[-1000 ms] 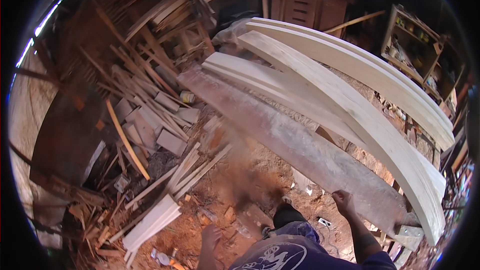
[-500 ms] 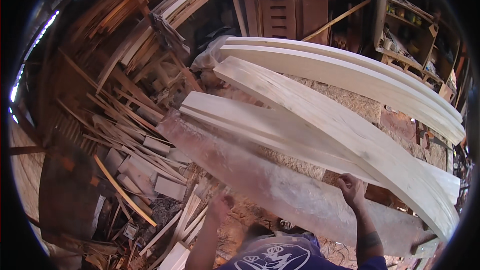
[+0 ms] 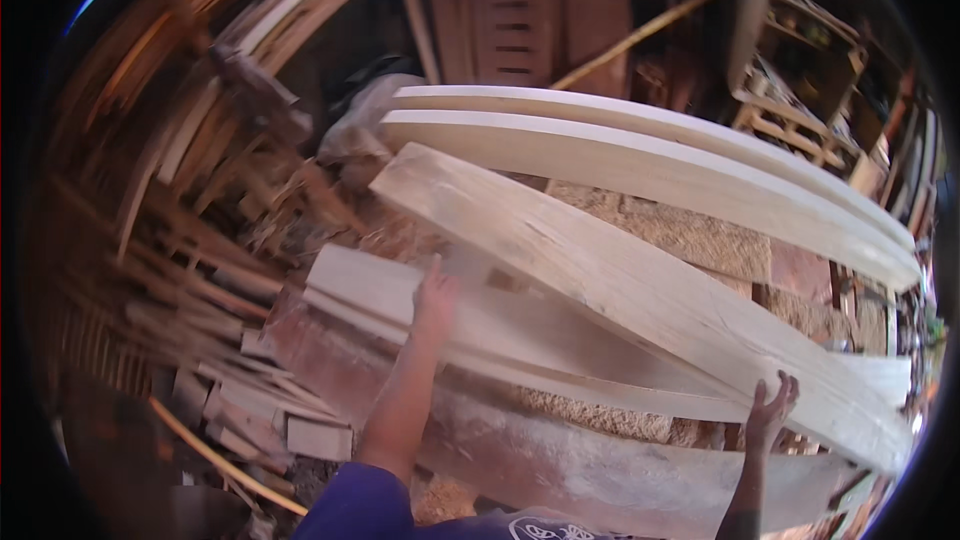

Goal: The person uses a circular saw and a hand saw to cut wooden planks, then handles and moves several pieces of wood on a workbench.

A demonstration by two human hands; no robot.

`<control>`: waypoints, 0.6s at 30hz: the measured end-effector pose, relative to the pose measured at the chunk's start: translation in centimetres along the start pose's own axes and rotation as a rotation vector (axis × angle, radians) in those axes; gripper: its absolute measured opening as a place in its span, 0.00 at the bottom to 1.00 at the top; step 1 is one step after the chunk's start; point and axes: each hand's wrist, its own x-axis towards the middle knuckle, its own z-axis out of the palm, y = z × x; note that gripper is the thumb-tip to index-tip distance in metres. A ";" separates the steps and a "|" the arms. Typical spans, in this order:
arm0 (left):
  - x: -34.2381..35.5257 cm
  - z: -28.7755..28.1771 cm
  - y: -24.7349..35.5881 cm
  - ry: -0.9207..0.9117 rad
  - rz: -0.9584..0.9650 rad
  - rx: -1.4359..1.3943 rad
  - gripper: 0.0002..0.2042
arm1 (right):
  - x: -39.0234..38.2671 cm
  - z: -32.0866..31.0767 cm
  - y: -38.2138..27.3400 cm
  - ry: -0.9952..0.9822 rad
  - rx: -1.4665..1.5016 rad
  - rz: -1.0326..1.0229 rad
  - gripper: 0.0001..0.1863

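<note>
A long pale plank lies slantwise across two stacked boards. My right hand is at the plank's near edge toward its right end. Its fingers are spread and touch or nearly touch the wood. Farther left, my left hand is over the stacked boards, below the plank's left part. Its fingers point away from me and look stretched out, though slightly blurred. I see nothing held in it.
Two more pale boards stand on edge at the back. A dusty bench beam runs along the near side. Sawdust covers the middle. Scrap wood piles up on the left; a shelf stands back right.
My left hand has moved forward from near my body to over the stacked boards. My right hand has moved right to the slanted plank, its fingers spreading. The view has shifted too.
</note>
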 end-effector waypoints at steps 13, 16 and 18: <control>12.1 6.9 -0.5 0.029 -0.237 -0.271 0.32 | -5.0 0.0 12.8 0.259 0.796 1.135 0.35; 10.0 6.4 0.1 0.106 -0.195 -0.109 0.31 | -4.9 2.0 14.3 0.210 1.044 1.193 0.36; 7.1 4.1 -0.3 -0.298 0.724 0.296 0.30 | -3.8 2.3 13.5 0.181 1.167 1.203 0.37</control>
